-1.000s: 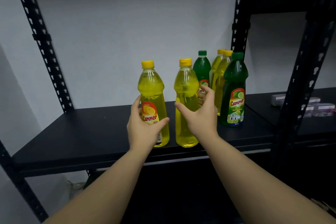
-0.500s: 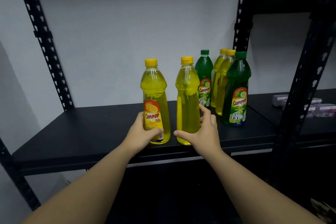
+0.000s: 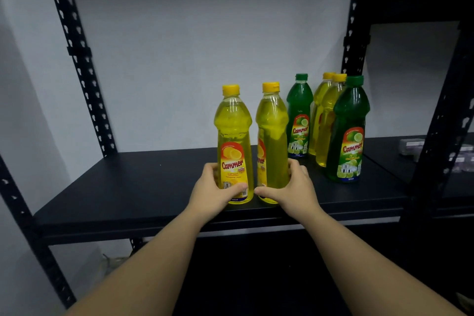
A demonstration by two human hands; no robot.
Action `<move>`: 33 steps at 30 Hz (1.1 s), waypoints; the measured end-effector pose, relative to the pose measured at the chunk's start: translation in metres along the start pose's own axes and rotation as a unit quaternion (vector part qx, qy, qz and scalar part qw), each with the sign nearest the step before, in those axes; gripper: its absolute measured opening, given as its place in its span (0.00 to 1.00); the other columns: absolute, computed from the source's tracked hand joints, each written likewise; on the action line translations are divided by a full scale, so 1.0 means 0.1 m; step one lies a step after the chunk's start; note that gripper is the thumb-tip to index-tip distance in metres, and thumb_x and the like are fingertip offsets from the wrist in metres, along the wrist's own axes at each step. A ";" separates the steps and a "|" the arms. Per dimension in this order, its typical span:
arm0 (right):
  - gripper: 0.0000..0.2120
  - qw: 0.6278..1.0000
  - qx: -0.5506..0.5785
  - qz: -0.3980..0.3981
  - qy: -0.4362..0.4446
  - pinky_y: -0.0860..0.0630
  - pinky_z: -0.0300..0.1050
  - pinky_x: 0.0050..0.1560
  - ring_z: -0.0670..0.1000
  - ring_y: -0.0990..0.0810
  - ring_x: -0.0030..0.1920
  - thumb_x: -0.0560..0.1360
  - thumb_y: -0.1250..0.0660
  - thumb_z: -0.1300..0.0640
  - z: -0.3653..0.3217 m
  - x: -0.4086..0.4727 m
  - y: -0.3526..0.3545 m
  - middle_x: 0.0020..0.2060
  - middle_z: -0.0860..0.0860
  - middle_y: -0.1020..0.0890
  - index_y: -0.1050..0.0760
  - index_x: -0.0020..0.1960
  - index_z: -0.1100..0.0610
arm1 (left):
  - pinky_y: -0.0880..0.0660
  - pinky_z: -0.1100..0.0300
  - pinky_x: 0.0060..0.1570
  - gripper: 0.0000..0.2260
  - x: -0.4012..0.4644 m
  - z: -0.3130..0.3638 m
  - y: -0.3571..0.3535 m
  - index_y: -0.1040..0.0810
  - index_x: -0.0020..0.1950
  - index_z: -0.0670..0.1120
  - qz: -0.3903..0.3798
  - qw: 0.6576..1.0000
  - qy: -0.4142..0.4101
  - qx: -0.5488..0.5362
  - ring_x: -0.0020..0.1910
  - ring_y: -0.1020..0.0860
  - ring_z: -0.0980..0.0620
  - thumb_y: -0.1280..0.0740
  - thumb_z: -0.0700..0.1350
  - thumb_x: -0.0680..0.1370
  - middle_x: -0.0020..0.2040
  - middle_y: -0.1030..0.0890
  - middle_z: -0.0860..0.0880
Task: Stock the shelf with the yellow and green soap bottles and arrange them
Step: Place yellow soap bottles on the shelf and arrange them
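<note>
Two yellow soap bottles stand upright side by side near the front edge of the black shelf (image 3: 143, 187). My left hand (image 3: 214, 194) grips the base of the left yellow bottle (image 3: 234, 136), label facing me. My right hand (image 3: 292, 190) grips the base of the right yellow bottle (image 3: 272, 131), whose label is turned to the left. Further back on the right stand a green bottle (image 3: 299, 115), two more yellow bottles (image 3: 327, 115) and a larger-looking green bottle (image 3: 350, 131) nearest me.
Black perforated uprights (image 3: 77, 59) frame the shelf on both sides. A neighbouring shelf (image 3: 384, 151) at the right carries small pale boxes (image 3: 413, 146). The wall behind is white. The left half of the shelf has nothing on it.
Both hands slid down the two yellow bottles to their bases. The bottles now stand on the shelf, closer together, and the right one has been turned so part of its label shows.
</note>
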State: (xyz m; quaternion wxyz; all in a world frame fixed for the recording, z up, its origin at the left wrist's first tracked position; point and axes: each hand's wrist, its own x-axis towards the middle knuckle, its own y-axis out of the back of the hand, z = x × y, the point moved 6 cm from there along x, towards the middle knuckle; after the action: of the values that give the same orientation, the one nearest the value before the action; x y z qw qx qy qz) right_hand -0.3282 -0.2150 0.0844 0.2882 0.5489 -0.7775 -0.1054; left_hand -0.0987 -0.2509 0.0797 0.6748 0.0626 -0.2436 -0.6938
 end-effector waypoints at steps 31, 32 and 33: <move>0.40 0.997 -0.060 -0.044 -0.019 0.25 0.54 0.68 0.53 0.26 0.70 0.77 0.26 0.49 0.01 0.08 -0.01 0.71 0.50 0.25 0.45 0.82 0.49 | 0.22 0.58 0.50 0.29 0.07 0.00 0.01 0.28 0.63 0.54 0.101 0.994 0.002 0.048 0.54 0.19 0.55 0.20 0.60 0.69 0.57 0.19 0.54; 0.43 0.996 -0.068 -0.048 -0.025 0.26 0.54 0.68 0.54 0.27 0.71 0.77 0.26 0.47 0.03 0.07 0.00 0.72 0.51 0.25 0.47 0.83 0.50 | 0.21 0.55 0.53 0.31 0.06 0.00 0.02 0.29 0.65 0.53 0.110 0.993 0.002 0.052 0.55 0.19 0.54 0.20 0.61 0.69 0.58 0.20 0.53; 0.46 0.996 -0.072 -0.048 -0.030 0.27 0.54 0.69 0.54 0.28 0.72 0.76 0.26 0.44 0.05 0.06 0.03 0.73 0.51 0.26 0.50 0.84 0.51 | 0.20 0.52 0.55 0.34 0.03 0.01 0.04 0.30 0.67 0.52 0.129 0.990 0.000 0.061 0.57 0.21 0.53 0.19 0.61 0.68 0.60 0.23 0.52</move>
State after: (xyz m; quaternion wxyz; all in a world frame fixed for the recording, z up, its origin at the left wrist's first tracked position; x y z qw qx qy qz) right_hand -0.3345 -0.2197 0.0837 0.2979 0.5604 -0.7488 -0.1913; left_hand -0.0962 -0.2534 0.0832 0.7534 0.0718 -0.2920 -0.5848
